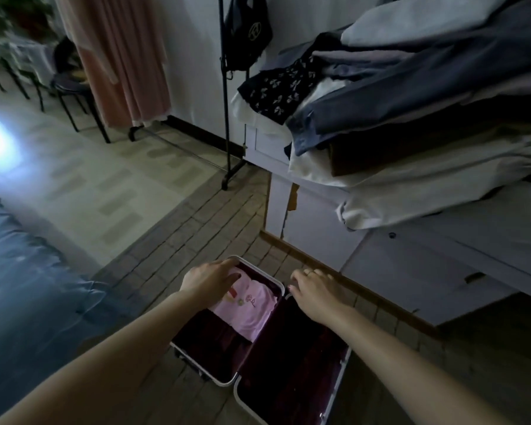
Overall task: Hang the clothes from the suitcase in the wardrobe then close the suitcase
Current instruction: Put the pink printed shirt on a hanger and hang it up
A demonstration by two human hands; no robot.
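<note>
I'm at the lifting-out step: my left hand rests spread on the pink garment in the open suitcase at 6 o'clock. My right hand hovers loose and empty over the lid half; next I judge both must gather the garment and lift

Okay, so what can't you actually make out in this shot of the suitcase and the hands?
- Head view: the suitcase's near corner is cut off by the bottom edge.
- The left hand covers part of the pink garment.
- The right hand's fingertips are too dim to judge contact.

left hand: fingers spread | right hand: loosely curled
</note>
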